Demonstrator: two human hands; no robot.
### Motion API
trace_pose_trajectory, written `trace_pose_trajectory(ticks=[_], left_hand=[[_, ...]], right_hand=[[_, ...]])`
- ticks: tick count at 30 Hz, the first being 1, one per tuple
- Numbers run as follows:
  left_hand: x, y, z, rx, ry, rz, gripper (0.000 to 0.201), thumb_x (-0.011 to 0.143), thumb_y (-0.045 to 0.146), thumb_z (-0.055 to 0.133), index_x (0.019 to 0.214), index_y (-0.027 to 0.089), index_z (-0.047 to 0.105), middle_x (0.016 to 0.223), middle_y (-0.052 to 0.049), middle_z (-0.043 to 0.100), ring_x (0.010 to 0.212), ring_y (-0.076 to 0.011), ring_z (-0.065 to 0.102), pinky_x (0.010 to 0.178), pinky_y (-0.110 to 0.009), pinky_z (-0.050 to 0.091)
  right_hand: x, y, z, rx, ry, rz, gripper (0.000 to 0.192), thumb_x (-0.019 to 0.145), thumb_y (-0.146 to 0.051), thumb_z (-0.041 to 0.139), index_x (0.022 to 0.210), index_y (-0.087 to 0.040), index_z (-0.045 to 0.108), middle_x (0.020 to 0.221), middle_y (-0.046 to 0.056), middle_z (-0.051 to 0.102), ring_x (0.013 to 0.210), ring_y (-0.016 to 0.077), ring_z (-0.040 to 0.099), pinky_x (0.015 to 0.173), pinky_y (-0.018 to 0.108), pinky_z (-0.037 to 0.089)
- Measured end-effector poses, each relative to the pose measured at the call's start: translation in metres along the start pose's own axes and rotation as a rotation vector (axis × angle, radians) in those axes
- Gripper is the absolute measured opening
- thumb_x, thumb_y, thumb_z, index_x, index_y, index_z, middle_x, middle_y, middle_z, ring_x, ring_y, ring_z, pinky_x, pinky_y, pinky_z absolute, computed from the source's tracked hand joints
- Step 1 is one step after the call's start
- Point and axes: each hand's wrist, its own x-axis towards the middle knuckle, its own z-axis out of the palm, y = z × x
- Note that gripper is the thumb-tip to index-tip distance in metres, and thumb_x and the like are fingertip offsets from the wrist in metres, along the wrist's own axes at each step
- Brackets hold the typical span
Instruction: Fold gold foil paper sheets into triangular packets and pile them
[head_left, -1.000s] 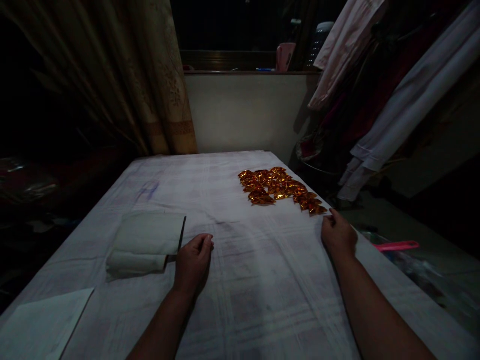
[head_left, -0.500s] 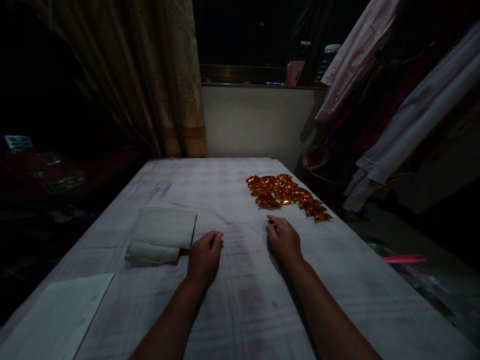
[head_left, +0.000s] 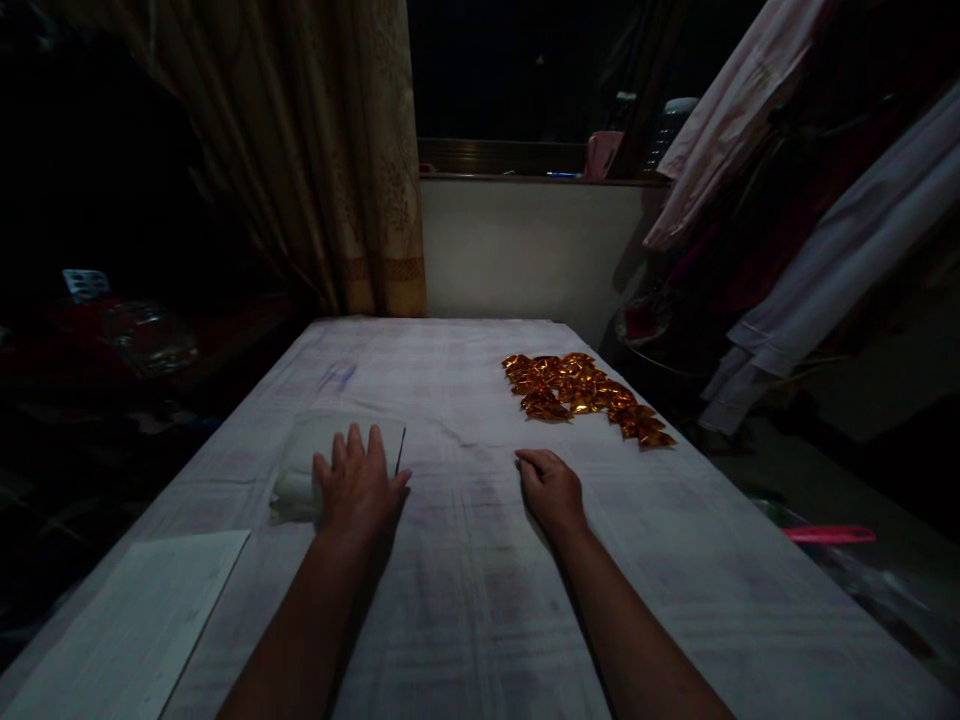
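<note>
So the pale folded cloth (head_left: 296,455) is lying on the worktop (head_left: 465,600) just under my left hand (head_left: 356,490), long side running roughly left to right. Left fingers (head_left: 375,440) are splayed, palm down, gripping nothing; can't tell if they're touching. My right hand (head_left: 553,490) is farther off, curled closed near the gold packets (head_left: 555,385), nothing visible inside.

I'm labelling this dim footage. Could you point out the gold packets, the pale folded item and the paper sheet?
Gold packets (head_left: 574,388): head view, middle of the group.
Pale folded item (head_left: 298,455): head view, its uncovered left part.
Paper sheet (head_left: 142,620): head view, middle of its visible face.
</note>
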Motion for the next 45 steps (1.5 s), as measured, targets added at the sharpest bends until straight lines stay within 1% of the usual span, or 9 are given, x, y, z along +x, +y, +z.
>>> trace_pose_trajectory(ticks=[4,9,15,19,26,30,34,38,45], left_hand=[[0.0,-0.004,-0.001,0.042,-0.117,0.001,0.067,0.096,0.036,0.052,0.154,0.007,0.036,0.161,-0.024,0.034,0.148,-0.0425,0.031,0.115,-0.063,0.028],[-0.001,-0.004,-0.004,-0.045,-0.107,0.048,0.045,0.096,0.032,0.049,0.137,0.016,0.059,0.153,-0.02,0.048,0.141,-0.0399,0.043,0.111,-0.063,0.031],[-0.002,-0.005,-0.026,-0.165,-0.046,0.101,0.03,0.095,0.026,0.048,0.11,0.023,0.074,0.113,-0.011,0.077,0.109,-0.0307,0.069,0.108,-0.052,0.036],[-0.004,0.005,-0.038,-0.389,0.025,0.058,0.034,0.094,0.038,0.048,0.111,0.026,0.075,0.101,-0.006,0.079,0.093,-0.0278,0.072,0.082,-0.036,0.051],[0.005,0.022,0.007,-0.955,-0.192,0.114,0.044,0.082,0.045,0.056,0.113,0.02,0.073,0.102,-0.005,0.078,0.091,-0.0243,0.073,0.076,-0.031,0.057],[0.003,0.028,0.028,-0.926,-0.225,0.109,0.058,0.079,0.035,0.064,0.134,0.018,0.062,0.109,-0.008,0.077,0.095,-0.0244,0.073,0.085,-0.034,0.056],[0.002,0.022,0.03,-0.696,-0.239,0.186,0.066,0.082,0.032,0.065,0.145,0.017,0.053,0.135,-0.014,0.066,0.112,-0.0259,0.069,0.094,-0.035,0.053],[0.0,0.01,0.027,-0.499,-0.271,0.26,0.057,0.082,0.032,0.066,0.137,0.018,0.061,0.126,-0.016,0.07,0.114,-0.0309,0.067,0.095,-0.04,0.051],[-0.006,0.012,0.017,-0.486,-0.297,0.27,0.053,0.083,0.024,0.062,0.136,0.02,0.063,0.11,-0.013,0.077,0.096,-0.0303,0.073,0.082,-0.037,0.053]], right_hand=[[0.0,-0.001,0.0,0.023,-0.006,0.006,0.03,0.084,-0.027,0.05,0.092,-0.023,0.079,0.096,0.007,0.077,0.089,0.0226,0.071,0.085,0.036,0.056],[0.0,0.0,0.0,0.052,-0.012,0.019,0.03,0.083,-0.03,0.05,0.091,-0.023,0.079,0.095,0.007,0.077,0.089,0.0231,0.072,0.084,0.037,0.056],[0.001,0.0,0.0,0.109,-0.014,0.027,0.03,0.082,-0.03,0.05,0.091,-0.024,0.079,0.095,0.007,0.078,0.089,0.023,0.072,0.084,0.037,0.057],[0.003,-0.002,-0.001,0.161,0.006,0.039,0.034,0.085,-0.035,0.05,0.101,-0.022,0.078,0.101,0.009,0.078,0.094,0.0232,0.072,0.086,0.037,0.058],[0.005,-0.009,-0.013,0.477,0.041,0.193,0.049,0.087,-0.058,0.054,0.104,-0.018,0.077,0.101,0.013,0.077,0.085,0.0244,0.073,0.071,0.037,0.061],[0.003,-0.009,-0.017,0.527,-0.05,0.222,0.058,0.086,-0.066,0.054,0.104,-0.017,0.077,0.087,0.011,0.078,0.069,0.0214,0.072,0.065,0.034,0.06],[0.001,-0.01,-0.016,0.417,-0.167,0.094,0.052,0.09,-0.06,0.053,0.107,-0.018,0.077,0.09,0.011,0.079,0.076,0.0235,0.076,0.074,0.036,0.061],[-0.001,-0.014,-0.019,0.244,-0.218,0.0,0.032,0.086,-0.046,0.061,0.101,-0.024,0.079,0.098,0.008,0.08,0.088,0.0249,0.075,0.085,0.038,0.058],[-0.001,-0.02,-0.029,0.086,-0.332,-0.055,0.025,0.088,-0.038,0.062,0.1,-0.027,0.08,0.095,0.005,0.081,0.085,0.0231,0.075,0.08,0.034,0.057]])
